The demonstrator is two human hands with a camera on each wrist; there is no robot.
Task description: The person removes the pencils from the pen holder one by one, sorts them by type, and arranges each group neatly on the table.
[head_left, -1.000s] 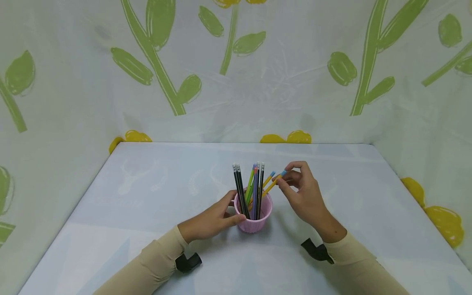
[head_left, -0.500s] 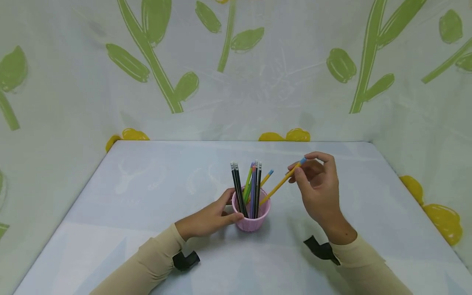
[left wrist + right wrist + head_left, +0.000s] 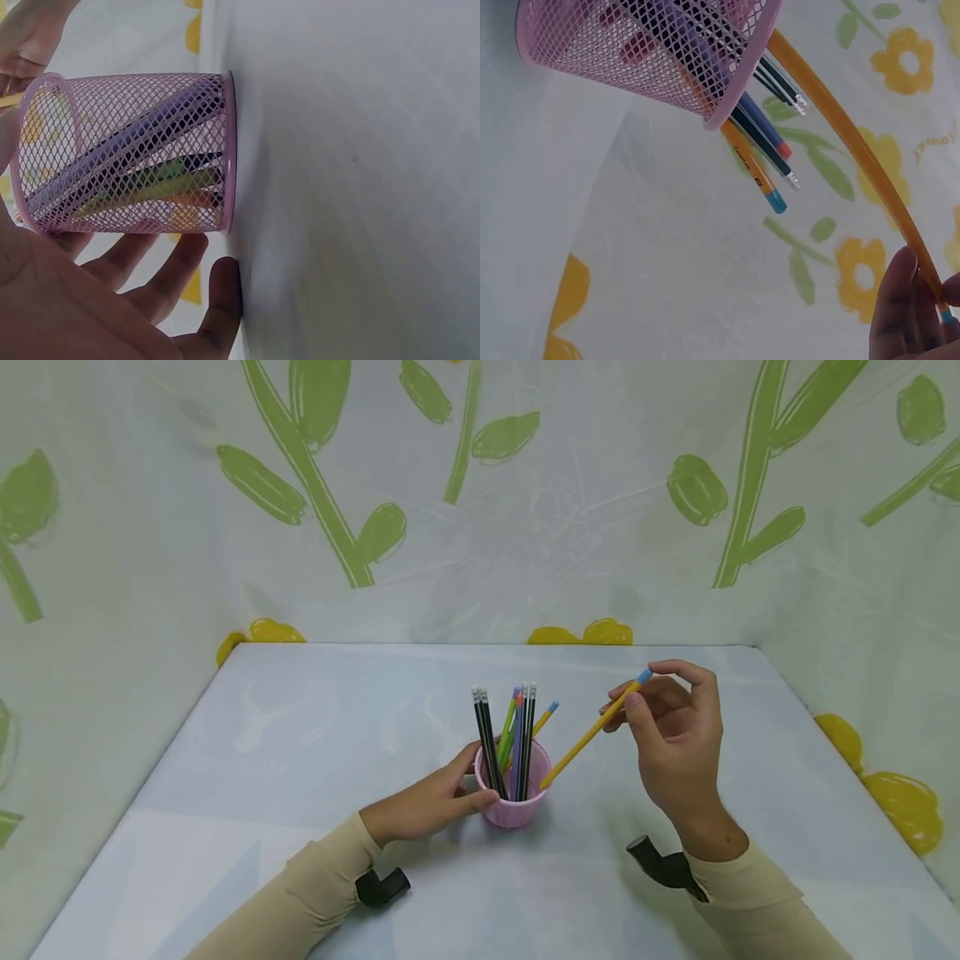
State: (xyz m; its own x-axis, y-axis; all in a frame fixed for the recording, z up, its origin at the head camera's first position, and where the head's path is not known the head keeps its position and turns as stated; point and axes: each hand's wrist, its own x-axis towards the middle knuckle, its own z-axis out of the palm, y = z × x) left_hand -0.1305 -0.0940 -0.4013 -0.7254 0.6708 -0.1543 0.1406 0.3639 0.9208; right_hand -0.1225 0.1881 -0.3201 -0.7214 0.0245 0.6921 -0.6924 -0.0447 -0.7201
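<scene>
Watching remotely, I see the right hand [image 3: 678, 747] pinching the yellow pencil [image 3: 596, 728] farther right, lower end at the rim of the pink cup [image 3: 512, 814], which the left hand [image 3: 427, 806] still grips.

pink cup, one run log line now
left hand: holds pink cup; right hand: pinches yellow pencil near blue end; black pencils: in cup

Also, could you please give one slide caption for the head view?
Left fingers hold a pink cup of pencils while right fingers pinch a blue-tipped yellow pencil.
</scene>
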